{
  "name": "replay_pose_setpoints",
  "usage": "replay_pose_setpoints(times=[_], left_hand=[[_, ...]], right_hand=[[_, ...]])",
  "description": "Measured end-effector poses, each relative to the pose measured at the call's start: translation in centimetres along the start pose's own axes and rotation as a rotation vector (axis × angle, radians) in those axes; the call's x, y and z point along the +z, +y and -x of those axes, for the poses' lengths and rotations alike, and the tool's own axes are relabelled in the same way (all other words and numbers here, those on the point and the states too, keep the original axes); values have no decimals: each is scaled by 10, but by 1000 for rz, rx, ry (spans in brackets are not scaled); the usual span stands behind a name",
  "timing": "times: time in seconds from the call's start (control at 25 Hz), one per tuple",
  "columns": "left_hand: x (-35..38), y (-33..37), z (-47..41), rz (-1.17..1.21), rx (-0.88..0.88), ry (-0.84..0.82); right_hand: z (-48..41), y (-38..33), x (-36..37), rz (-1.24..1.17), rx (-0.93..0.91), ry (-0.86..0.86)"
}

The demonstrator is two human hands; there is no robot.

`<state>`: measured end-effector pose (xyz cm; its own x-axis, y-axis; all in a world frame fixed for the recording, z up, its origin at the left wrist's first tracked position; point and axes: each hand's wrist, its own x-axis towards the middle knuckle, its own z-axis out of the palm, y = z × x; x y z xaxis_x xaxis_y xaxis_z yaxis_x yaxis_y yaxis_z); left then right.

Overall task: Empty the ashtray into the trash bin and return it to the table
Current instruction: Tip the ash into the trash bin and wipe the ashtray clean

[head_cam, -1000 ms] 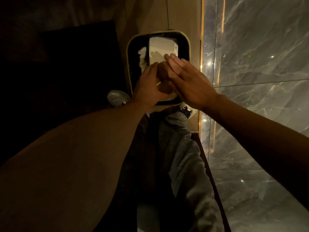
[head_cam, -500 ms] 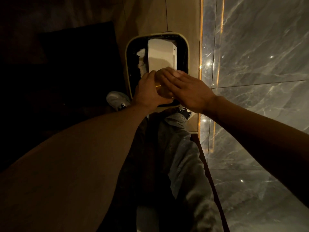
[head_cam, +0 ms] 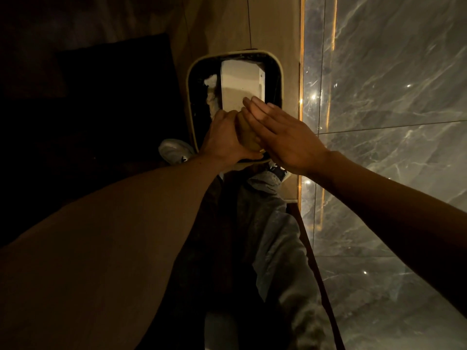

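Although mostly hidden between the two hands, the ashtray [head_cam: 246,133] shows as a tan, rounded shape at the centre of the frame, held over the near end of the trash bin [head_cam: 190,102]. Around its left side, the left hand [head_cam: 223,140] is curled tight. With fingers straight and together, the right hand [head_cam: 280,136] lies flat against its right side. Inside the black-lined bin sit a white box [head_cam: 240,84] and crumpled tissue [head_cam: 211,83]. Grey marble tiles [head_cam: 391,97] fill the right of the frame.
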<state>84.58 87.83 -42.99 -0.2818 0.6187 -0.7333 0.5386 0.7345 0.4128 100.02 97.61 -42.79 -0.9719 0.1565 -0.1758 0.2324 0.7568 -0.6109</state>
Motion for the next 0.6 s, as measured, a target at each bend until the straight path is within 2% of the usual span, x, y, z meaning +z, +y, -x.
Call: replay_pose_setpoints(times=[0.2, 0.36, 0.48, 0.6], left_hand=[[-4, 5, -1, 10, -3, 15], [-9, 8, -2, -38, -6, 18], [-12, 8, -1, 20, 7, 74], [-14, 8, -1, -19, -21, 59]], right_hand=[[4, 7, 4, 10, 61, -2], [8, 9, 11, 8, 38, -112], [1, 4, 7, 27, 85, -7], [-5, 4, 13, 69, 46, -61]])
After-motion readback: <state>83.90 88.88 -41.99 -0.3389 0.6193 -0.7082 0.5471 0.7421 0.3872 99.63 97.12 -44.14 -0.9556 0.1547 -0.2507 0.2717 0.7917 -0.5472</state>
